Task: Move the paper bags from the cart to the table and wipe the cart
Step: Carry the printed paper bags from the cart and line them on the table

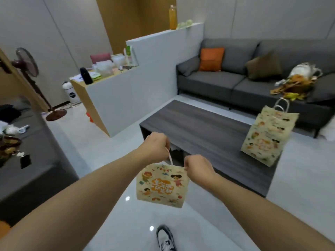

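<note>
A small beige paper bag (161, 185) with cartoon prints hangs in the air above the white floor, just short of the dark wooden coffee table (204, 131). My left hand (156, 146) grips its white handle from above. My right hand (198, 169) pinches the bag's top right corner. Several larger bags of the same print (266, 136) stand together on the table's right end, handles up. The cart is out of view.
A grey sofa (226, 82) with an orange cushion (211, 59) and a pile of things runs behind the table. A white counter (117, 98) stands to the left, a standing fan (27, 66) beyond it. My shoe (165, 238) is on the glossy floor.
</note>
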`<control>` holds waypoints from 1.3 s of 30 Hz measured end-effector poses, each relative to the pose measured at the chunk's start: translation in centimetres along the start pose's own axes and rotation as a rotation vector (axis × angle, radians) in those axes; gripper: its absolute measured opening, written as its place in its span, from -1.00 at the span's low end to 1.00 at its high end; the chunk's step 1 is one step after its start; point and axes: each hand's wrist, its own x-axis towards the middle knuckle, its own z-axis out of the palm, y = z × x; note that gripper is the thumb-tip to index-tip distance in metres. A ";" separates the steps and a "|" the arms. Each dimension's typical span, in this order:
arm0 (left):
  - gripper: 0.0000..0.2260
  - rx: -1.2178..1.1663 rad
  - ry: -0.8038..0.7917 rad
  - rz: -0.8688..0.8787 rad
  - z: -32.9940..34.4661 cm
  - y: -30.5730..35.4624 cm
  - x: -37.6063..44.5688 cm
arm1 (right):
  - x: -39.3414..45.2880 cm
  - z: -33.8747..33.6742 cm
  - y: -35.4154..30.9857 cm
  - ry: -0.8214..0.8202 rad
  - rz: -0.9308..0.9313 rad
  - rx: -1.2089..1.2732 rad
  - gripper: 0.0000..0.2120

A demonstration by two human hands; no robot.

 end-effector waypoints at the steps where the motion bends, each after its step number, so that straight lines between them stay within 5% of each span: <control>1: -0.85 0.015 -0.021 0.052 0.5 1.6 1.7 | 0.1 -0.7 2.0 0.012 0.054 0.006 -0.86; 10: -0.81 0.210 -0.239 0.534 6.1 14.1 16.2 | 2.6 -4.9 17.4 0.075 0.494 0.025 -0.92; 20: -0.67 0.233 -0.446 0.822 10.3 23.6 29.5 | 7.9 -7.5 27.4 0.105 0.802 0.007 -0.91; 25: -0.82 0.205 -0.448 0.895 11.8 26.6 34.3 | 10.2 -7.8 30.8 0.149 0.901 0.055 -0.89; 39: -0.81 0.235 -0.562 0.839 19.2 33.8 43.2 | 16.6 -6.6 42.9 0.068 0.873 0.132 -0.91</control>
